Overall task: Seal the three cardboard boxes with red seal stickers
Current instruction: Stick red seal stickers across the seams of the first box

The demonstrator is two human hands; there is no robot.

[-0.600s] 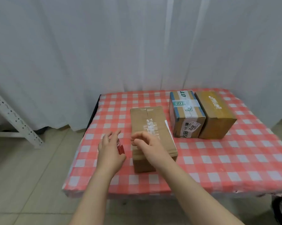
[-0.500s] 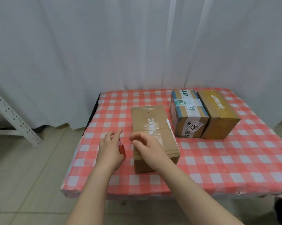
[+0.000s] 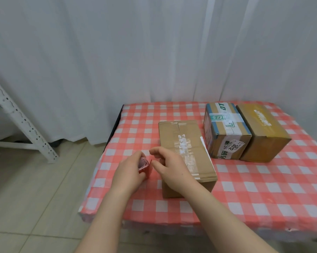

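3 boxes: plain brown cardboard box nearest, blue-taped cardboard box, yellowish cardboard box (last two touching) | 1 red sticker roll beside plain box, left hand grasping it | right hand fingers relaxed, empty, shifted leftward toward roll

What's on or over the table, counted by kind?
Cardboard boxes: 3 - near box, labelled box, yellowish box
Red sticker roll: 1, held in the left hand
Total: 4
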